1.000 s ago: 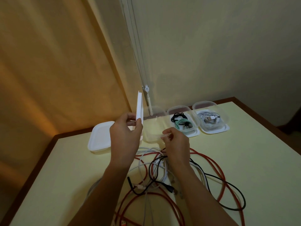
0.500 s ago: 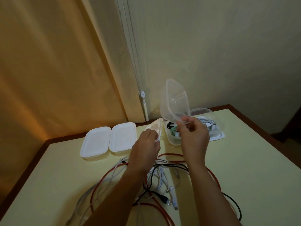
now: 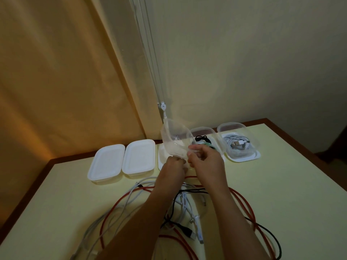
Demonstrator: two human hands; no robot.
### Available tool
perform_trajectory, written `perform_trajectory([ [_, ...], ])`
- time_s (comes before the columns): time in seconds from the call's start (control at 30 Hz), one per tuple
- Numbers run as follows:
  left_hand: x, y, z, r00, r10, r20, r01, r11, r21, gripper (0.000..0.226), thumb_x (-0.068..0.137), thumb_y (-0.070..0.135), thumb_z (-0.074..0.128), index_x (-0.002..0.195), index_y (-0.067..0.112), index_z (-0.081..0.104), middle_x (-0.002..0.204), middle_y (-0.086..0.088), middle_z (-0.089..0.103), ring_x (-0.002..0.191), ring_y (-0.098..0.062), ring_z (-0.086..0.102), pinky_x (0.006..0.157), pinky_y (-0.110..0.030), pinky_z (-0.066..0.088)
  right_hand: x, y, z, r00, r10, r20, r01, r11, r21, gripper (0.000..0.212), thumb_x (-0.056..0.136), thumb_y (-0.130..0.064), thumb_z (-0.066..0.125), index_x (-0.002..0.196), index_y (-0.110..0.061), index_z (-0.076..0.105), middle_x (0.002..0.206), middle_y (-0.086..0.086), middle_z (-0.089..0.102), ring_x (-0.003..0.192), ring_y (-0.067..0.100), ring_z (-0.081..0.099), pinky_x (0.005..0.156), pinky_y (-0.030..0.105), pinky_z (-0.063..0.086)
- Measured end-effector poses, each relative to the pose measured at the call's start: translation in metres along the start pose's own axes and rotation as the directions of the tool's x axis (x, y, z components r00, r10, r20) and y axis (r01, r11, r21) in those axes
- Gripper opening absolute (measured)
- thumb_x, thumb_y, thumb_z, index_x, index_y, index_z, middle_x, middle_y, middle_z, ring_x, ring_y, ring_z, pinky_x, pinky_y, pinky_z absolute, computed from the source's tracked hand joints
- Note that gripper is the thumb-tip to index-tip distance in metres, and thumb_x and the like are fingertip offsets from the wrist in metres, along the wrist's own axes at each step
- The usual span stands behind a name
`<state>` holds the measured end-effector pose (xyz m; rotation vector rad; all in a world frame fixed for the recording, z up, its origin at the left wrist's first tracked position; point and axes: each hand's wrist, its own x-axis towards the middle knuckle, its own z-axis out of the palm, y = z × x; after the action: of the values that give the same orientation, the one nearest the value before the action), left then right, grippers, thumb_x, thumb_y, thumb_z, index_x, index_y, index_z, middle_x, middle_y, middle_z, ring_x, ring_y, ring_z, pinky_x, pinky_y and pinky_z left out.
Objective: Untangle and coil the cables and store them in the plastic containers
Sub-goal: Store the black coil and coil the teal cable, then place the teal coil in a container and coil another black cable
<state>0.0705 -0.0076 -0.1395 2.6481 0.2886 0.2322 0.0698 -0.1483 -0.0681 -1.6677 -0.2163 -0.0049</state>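
At the bottom centre of the frame a tangle of loose cables lies on the pale yellow counter (image 3: 281,184). A red cable (image 3: 242,200) loops widest, from lower left round to the right edge of the heap. A black cable (image 3: 270,234) runs along its lower right side, and white cables (image 3: 185,202) knot together in the middle. A grey cable (image 3: 105,219) trails off toward the lower left. Both forearms reach up from the bottom edge over this heap.

Just above the tangle, near the centre of the frame, the two hands meet. The left hand (image 3: 171,170) and the right hand (image 3: 205,161) both have their fingers curled on the near rim of a clear empty container (image 3: 175,140), which is lifted off the counter and tilted up on its side. A white lid (image 3: 160,160) lies partly hidden behind the left hand.

Left of the hands, two closed white-lidded containers (image 3: 122,161) sit side by side and touching.

Further back, right of centre, an open container with black and green cables (image 3: 203,140) stands partly behind the raised one. Beside it on the right, another open container holds coiled white cables (image 3: 237,145) and rests on its white lid.

Behind the counter, a beige curtain (image 3: 65,72) fills the upper left and a plain wall (image 3: 253,53) the upper right.
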Motion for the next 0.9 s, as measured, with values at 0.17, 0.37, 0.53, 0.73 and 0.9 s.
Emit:
perform_trajectory([
  [0.17, -0.033, 0.017, -0.026, 1.000, 0.004, 0.008, -0.003, 0.992, -0.127, 0.029, 0.101, 0.014, 0.047, 0.121, 0.015, 0.068, 0.114, 0.001, 0.068, 0.101, -0.012, 0.063, 0.095, -0.032, 0.050, -0.001, 0.005, 0.007, 0.997, -0.007, 0.076, 0.014, 0.995, -0.094, 0.020, 0.093, -0.019, 0.067, 0.100, -0.037, 0.068, 0.088, -0.003, 0.072, 0.082, 0.011, 0.070, 0.080, 0.033, 0.060],
  [0.37, -0.072, 0.020, -0.064, 0.963, -0.184, -0.199, 0.116, 0.944, -0.309, 0.024, 0.097, 0.014, 0.052, 0.096, 0.017, 0.076, 0.092, 0.008, 0.071, 0.084, -0.003, 0.062, 0.069, -0.003, 0.037, -0.005, 0.010, 0.016, 0.994, 0.008, 0.112, 0.014, 0.981, -0.192, 0.021, 0.096, -0.015, 0.062, 0.113, -0.024, 0.072, 0.094, -0.002, 0.072, 0.087, 0.013, 0.069, 0.086, 0.039, 0.059],
  [0.53, -0.068, 0.017, -0.078, 0.905, -0.212, -0.368, 0.104, 0.951, -0.292, 0.017, 0.095, 0.014, 0.056, 0.108, 0.022, 0.064, 0.105, 0.006, 0.064, 0.096, -0.008, 0.058, 0.078, -0.018, 0.045, -0.007, 0.013, 0.017, 0.987, 0.026, 0.157, 0.015, 0.967, -0.256, 0.023, 0.097, -0.019, 0.062, 0.117, -0.018, 0.073, 0.102, -0.005, 0.072, 0.085, 0.002, 0.064, 0.076, 0.017, 0.052],
  [0.73, -0.054, 0.007, -0.077, 0.963, -0.112, -0.247, 0.127, 0.991, 0.046, 0.028, 0.094, 0.036, 0.061, 0.122, 0.031, 0.063, 0.131, 0.006, 0.057, 0.120, -0.014, 0.046, 0.102, -0.034, 0.036, -0.003, 0.015, 0.015, 0.987, 0.046, 0.155, -0.005, 0.968, -0.252, 0.025, 0.098, -0.021, 0.061, 0.122, -0.023, 0.070, 0.090, -0.006, 0.069, 0.083, 0.008, 0.067, 0.070, 0.015, 0.050],
  [0.9, -0.049, 0.003, -0.080, 0.965, -0.090, -0.248, 0.116, 0.989, 0.094, 0.024, 0.096, 0.035, 0.059, 0.118, 0.030, 0.066, 0.132, 0.007, 0.058, 0.122, -0.014, 0.044, 0.102, -0.033, 0.033, -0.004, 0.018, 0.015, 0.985, 0.054, 0.162, -0.012, 0.968, -0.251, 0.028, 0.098, -0.021, 0.061, 0.125, -0.021, 0.069, 0.115, -0.003, 0.070, 0.103, 0.010, 0.065, 0.094, 0.032, 0.055],
])
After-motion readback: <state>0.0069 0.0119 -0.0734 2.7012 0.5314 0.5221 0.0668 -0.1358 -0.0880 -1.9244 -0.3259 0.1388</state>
